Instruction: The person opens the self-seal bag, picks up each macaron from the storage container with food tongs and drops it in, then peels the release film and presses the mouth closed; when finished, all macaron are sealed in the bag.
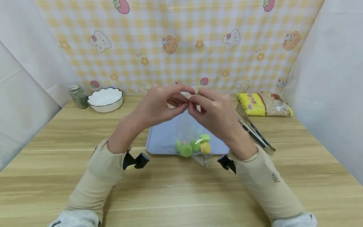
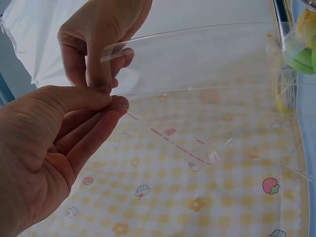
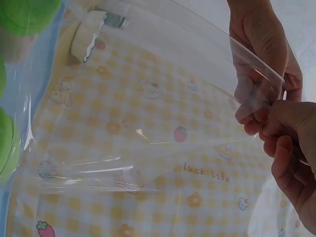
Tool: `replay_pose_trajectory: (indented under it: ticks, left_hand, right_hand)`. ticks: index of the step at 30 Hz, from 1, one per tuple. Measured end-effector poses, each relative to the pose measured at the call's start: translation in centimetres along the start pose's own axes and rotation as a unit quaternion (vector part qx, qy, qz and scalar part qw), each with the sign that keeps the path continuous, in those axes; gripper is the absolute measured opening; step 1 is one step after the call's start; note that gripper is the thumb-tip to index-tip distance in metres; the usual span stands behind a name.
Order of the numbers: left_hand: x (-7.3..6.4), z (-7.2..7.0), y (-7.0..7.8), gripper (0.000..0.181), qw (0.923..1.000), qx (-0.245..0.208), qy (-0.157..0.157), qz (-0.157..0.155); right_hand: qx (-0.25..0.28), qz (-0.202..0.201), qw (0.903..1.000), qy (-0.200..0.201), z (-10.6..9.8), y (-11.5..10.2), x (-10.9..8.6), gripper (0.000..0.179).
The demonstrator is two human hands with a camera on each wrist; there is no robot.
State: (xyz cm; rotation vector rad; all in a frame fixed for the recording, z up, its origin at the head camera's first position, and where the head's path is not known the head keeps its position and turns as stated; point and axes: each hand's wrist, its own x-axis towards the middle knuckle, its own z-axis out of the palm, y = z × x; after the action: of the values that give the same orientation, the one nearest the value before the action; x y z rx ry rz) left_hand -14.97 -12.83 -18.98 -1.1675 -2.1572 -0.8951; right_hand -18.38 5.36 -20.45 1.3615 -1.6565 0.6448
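Note:
A clear plastic bag (image 2: 197,64) hangs from both hands over a pale blue tray (image 1: 161,135). Its top edge is pinched between the thumb and fingers of my left hand (image 1: 156,105). Right beside it, fingertips meeting, my right hand (image 1: 216,112) pinches the same edge. Several green macarons (image 1: 186,150) and a yellow macaron (image 1: 205,147) lie in the bottom of the bag, by the tray's near edge. Small red print runs along a strip of the bag in the left wrist view.
At the back left stand a white scalloped bowl (image 1: 105,100) and a glass jar (image 1: 77,95) with a metal lid. Metal tongs (image 1: 255,132) lie right of the tray, near a yellow food packet (image 1: 265,104). A checked curtain (image 1: 187,47) hangs behind the table.

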Motion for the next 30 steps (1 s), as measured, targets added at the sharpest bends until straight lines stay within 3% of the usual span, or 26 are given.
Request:
replay_pose_trajectory:
  ticks: [9, 13, 21, 30]
  left_hand:
    - [0.0, -0.1, 0.3, 0.027, 0.9993, -0.017, -0.007, -0.032]
    - [0.1, -0.2, 0.4, 0.022, 0.9974, -0.026, -0.011, -0.067]
    - [0.0, -0.7, 0.2, 0.023, 0.9895, -0.035, -0.006, -0.14]
    - [-0.1, -1.3, -0.1, 0.011, 0.9801, -0.01, -0.023, -0.197]
  right_hand:
    - [0.054, 0.033, 0.9978, 0.021, 0.2, 0.2, -0.1, 0.008]
    - [0.069, 0.06, 0.9955, 0.023, -0.2, 0.7, -0.1, 0.009]
    - [0.033, 0.139, 0.9875, 0.066, -2.1, 2.3, 0.0, 0.009]
    - [0.004, 0.132, 0.9904, 0.041, -2.7, 2.8, 0.1, 0.01]
